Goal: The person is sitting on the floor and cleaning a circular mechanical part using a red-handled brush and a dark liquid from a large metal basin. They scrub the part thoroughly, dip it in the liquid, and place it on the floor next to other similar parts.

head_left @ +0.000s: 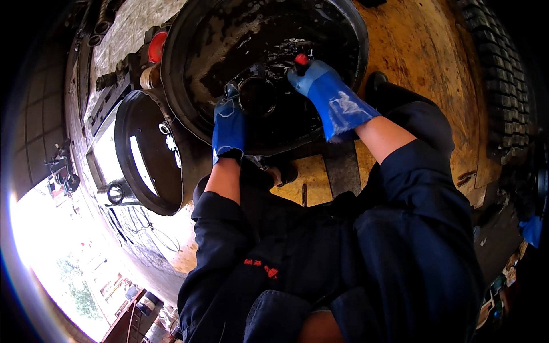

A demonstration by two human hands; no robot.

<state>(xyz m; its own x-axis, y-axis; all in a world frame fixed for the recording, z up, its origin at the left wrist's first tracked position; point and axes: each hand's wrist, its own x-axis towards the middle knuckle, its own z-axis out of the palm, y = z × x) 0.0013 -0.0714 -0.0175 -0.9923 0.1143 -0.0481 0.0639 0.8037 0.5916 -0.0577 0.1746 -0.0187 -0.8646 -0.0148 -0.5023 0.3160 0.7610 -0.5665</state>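
A large round black basin [359, 43] holds dark, oily liquid, and both my hands are inside its near half. My left hand [230, 120], in a blue rubber glove, is closed on the left edge of a dark, wet, ring-shaped metal part [257, 96]. My right hand [317, 80], gloved alike, is closed around a tool with a red handle end [301, 59]. The tool's other end is hidden in the glare and dark liquid, so its kind cannot be made out. The tool hand is to the right of the ring-shaped part.
A smaller round black pan [128, 166] with shiny liquid and a small metal ring stands at left. Beside it lies another ring [115, 194]. A red round piece [156, 47] and dark metal parts sit left of the basin. A tyre [503, 74] stands at far right.
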